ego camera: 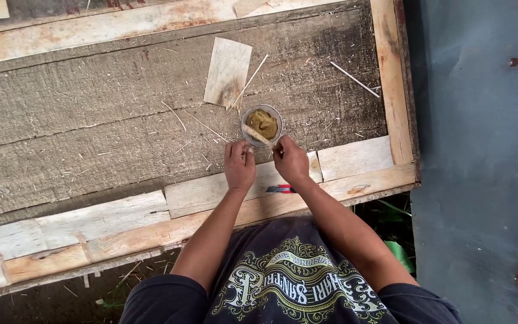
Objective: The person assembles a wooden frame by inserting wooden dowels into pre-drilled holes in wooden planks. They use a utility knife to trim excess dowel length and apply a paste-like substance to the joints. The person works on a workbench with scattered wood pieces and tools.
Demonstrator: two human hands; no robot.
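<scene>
My left hand (239, 165) was curled shut, contents hidden; my right hand (289, 161) pinched the stick (257, 135) in the paste cup (262, 125), mid-scoop; lifting needed steadiness.

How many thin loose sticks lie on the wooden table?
2 clear ones: one stick beside the flat wood piece, another stick near the right edge. Small splinters may hide more.

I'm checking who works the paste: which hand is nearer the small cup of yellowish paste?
Right. The right hand sits just below the cup, at its lower right edge; the left hand lies a little farther, below and to its left.
</scene>
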